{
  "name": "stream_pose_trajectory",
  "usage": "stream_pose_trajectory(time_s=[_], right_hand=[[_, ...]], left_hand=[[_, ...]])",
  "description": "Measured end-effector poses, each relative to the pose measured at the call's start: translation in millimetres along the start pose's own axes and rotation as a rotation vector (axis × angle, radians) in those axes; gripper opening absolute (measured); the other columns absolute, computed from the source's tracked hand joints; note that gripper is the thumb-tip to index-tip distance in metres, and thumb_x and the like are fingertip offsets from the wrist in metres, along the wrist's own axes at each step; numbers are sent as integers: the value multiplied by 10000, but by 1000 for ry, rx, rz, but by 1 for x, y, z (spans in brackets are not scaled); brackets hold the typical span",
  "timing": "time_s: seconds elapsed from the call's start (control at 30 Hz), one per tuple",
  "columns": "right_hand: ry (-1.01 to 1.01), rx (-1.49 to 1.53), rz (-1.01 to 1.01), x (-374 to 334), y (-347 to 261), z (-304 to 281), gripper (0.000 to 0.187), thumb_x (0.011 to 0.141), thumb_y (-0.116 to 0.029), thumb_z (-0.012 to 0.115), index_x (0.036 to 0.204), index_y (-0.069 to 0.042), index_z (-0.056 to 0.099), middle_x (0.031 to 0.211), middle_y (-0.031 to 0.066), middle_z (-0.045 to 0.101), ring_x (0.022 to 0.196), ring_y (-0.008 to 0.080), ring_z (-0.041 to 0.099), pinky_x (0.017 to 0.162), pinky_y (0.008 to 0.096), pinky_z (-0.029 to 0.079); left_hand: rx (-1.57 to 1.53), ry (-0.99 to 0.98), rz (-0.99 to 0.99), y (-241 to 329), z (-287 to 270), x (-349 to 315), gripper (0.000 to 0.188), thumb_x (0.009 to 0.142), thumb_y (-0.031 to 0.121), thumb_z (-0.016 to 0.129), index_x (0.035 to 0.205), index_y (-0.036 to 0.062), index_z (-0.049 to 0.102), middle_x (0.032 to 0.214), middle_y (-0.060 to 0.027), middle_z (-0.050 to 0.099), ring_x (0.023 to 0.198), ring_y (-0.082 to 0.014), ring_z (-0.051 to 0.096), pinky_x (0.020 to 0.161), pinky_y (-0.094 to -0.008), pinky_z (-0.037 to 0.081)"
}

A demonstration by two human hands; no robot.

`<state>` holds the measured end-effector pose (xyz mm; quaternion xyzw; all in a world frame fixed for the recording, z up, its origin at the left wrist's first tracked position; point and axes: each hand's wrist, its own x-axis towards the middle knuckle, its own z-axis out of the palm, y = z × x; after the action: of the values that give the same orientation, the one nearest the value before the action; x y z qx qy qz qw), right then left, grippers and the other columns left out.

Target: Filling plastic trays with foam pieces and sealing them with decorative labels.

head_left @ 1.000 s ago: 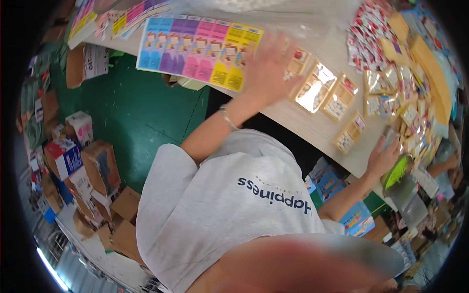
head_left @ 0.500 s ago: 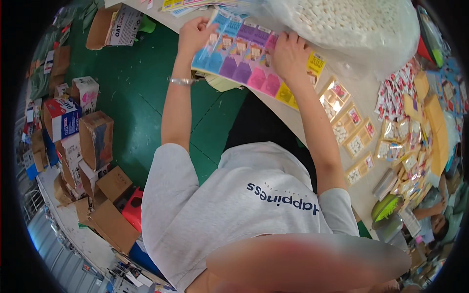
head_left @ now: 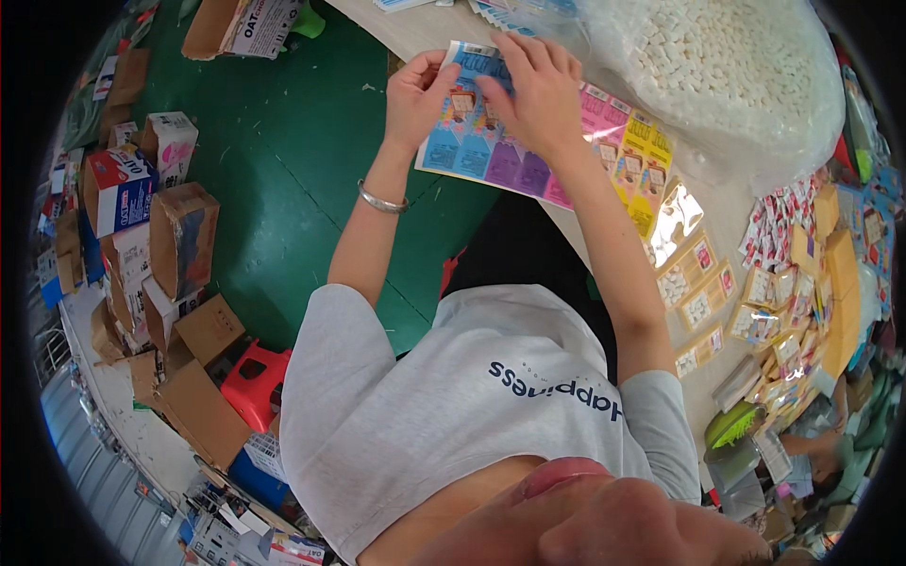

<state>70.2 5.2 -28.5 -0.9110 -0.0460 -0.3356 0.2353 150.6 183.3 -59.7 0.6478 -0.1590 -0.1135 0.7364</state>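
A printed card sheet with blue, purple, pink and yellow panels lies across the near edge of the table. My left hand pinches its left border between thumb and fingers. Over the blue and purple panels is my right hand, its thumb spread away from the fingers and resting on the sheet; it covers part of the print. Beyond the right hand stands a large clear plastic bag of small white pieces. Shallow clear trays with white pieces sit right of the sheet.
Red-and-white sachets and filled packs are heaped on the table's right side. A green bristled thing lies nearer. Cardboard boxes and a red stool stand on the green floor at left. Another person's arm shows far right.
The sheet now appears lower and farther right in view. My right hand has moved left across it, from the pink and yellow panels to the blue end, closer to my left hand.
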Motion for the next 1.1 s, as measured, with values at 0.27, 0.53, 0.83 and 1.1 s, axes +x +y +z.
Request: stream_pose_trajectory(time_s=[0.27, 0.53, 0.83, 1.1], right_hand=[[-80, 308, -32, 10, 11, 34, 167, 898, -150, 730, 1035, -68, 680, 971, 74, 678, 966, 283, 615, 893, 395, 451], [95, 380, -52, 10, 1, 45, 279, 867, -157, 746, 1145, -150, 733, 984, -5, 699, 934, 238, 623, 886, 392, 447], [263, -30, -264, 3, 6, 37, 386, 714, -144, 816, 1084, -248, 778, 1001, -83, 693, 919, 157, 620, 858, 341, 442], [17, 3, -271, 3, -12, -21, 278, 682, -194, 713, 953, -156, 662, 966, 9, 631, 890, 252, 601, 828, 379, 460]], left_hand=[[-55, 1, -25, 24, -3, -4, 188, 971, 89, 715, 1125, -16, 744, 958, -26, 744, 835, -60, 660, 766, -218, 558], [-56, 83, 48, 12, -2, -3, 159, 959, 94, 730, 1069, -18, 761, 931, -17, 748, 812, -51, 653, 743, -208, 547], [24, 147, 73, 13, 8, -8, 152, 951, 90, 738, 1046, -26, 764, 905, -10, 748, 797, -49, 650, 740, -206, 540], [234, 269, 143, -17, 2, 29, 133, 967, 118, 715, 1011, -1, 754, 878, 15, 713, 812, -42, 616, 747, -224, 516]])
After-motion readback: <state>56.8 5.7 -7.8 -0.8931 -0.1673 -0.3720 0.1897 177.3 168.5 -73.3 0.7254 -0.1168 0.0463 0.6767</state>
